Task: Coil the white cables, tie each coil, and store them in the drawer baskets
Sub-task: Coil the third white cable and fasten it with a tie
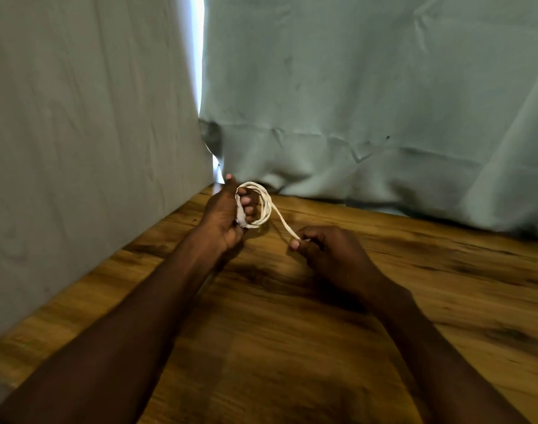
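Note:
A white cable (pixel 266 206) is wound into a small coil of several loops above the far left part of the wooden table (pixel 322 332). My left hand (pixel 228 215) grips the coil's left side, fingers curled through the loops. One free strand runs down and right from the coil to my right hand (pixel 319 249), which pinches its end between thumb and fingers just above the table. The cable's plug is hidden in my hands. No drawer or basket is in view.
A pale grey cloth (pixel 78 133) hangs along the table's left edge, and a light green cloth (pixel 368 102) drapes along the far edge, its folds resting on the wood. A bright gap (pixel 198 56) shows between them.

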The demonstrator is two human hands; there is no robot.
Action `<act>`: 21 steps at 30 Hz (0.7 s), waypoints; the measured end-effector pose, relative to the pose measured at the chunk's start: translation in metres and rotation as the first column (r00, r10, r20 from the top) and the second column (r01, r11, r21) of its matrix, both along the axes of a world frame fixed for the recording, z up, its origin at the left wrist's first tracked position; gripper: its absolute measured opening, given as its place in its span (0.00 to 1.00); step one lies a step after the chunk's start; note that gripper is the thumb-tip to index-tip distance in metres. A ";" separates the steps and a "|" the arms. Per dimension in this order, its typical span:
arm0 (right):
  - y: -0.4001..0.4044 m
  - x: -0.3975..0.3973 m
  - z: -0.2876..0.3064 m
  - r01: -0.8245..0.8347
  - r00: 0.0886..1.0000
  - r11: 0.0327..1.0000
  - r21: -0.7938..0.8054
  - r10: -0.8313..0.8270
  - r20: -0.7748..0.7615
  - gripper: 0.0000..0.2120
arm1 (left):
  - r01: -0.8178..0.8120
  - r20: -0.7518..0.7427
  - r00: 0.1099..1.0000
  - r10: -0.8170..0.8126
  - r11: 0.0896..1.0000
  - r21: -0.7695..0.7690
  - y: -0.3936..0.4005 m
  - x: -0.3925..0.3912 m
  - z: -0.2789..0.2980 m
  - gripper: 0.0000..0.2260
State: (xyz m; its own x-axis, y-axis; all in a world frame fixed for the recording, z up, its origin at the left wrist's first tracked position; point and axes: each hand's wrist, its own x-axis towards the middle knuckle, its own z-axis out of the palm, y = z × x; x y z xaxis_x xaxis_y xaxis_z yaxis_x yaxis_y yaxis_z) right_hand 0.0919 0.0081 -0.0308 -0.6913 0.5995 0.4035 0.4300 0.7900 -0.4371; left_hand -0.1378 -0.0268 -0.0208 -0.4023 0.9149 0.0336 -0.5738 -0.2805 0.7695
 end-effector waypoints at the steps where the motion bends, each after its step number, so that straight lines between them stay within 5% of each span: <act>1: -0.004 -0.005 -0.001 -0.030 0.999 1.000 -0.010 0.030 0.013 0.11 | -0.021 0.026 0.999 0.020 1.000 0.011 0.001 -0.002 -0.001 0.21; 6: -0.024 -0.021 -0.006 -0.070 0.993 0.994 0.083 0.061 0.102 0.09 | -0.004 0.125 0.992 -0.014 0.989 0.146 -0.001 0.011 0.009 0.24; 9: -0.036 -0.025 -0.006 -0.153 0.972 0.967 0.203 0.110 0.206 0.09 | -0.046 -0.235 0.970 0.064 0.996 0.078 -0.007 0.031 0.020 0.25; 11: -0.043 -0.028 -0.003 -0.208 0.974 0.939 0.274 0.175 0.142 0.10 | -0.110 -0.589 0.801 0.113 0.993 0.042 -0.012 0.044 0.017 0.27; 13: -0.046 -0.029 0.003 -0.215 0.974 0.916 0.338 0.225 0.012 0.10 | -0.080 -0.749 0.658 0.081 0.996 0.037 -0.023 0.053 0.013 0.24; 17: -0.035 -0.017 0.016 -0.205 0.916 0.976 0.073 0.218 -0.338 0.01 | -0.034 -0.832 0.552 -0.047 0.996 -0.079 -0.032 0.066 0.011 0.26; 19: -0.023 -0.010 0.018 -0.188 0.837 0.973 -0.138 0.085 -0.541 0.03 | 0.152 -0.670 0.706 -0.229 0.973 -0.173 -0.032 0.075 0.009 0.30; 21: -0.008 -0.008 0.014 -0.145 0.774 0.960 -0.241 -0.041 -0.632 0.04 | 0.391 -0.531 0.732 -0.427 0.901 -0.187 -0.029 0.076 0.004 0.32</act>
State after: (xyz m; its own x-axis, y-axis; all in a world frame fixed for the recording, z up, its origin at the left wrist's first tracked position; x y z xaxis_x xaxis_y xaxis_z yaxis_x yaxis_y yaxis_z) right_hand 0.0842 0.0001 -0.0166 -0.3732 0.7161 0.5898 -0.0517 0.6187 -0.7839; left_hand -0.0617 -0.0555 -0.0173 0.0818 0.9942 0.0701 -0.0998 -0.0618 0.9931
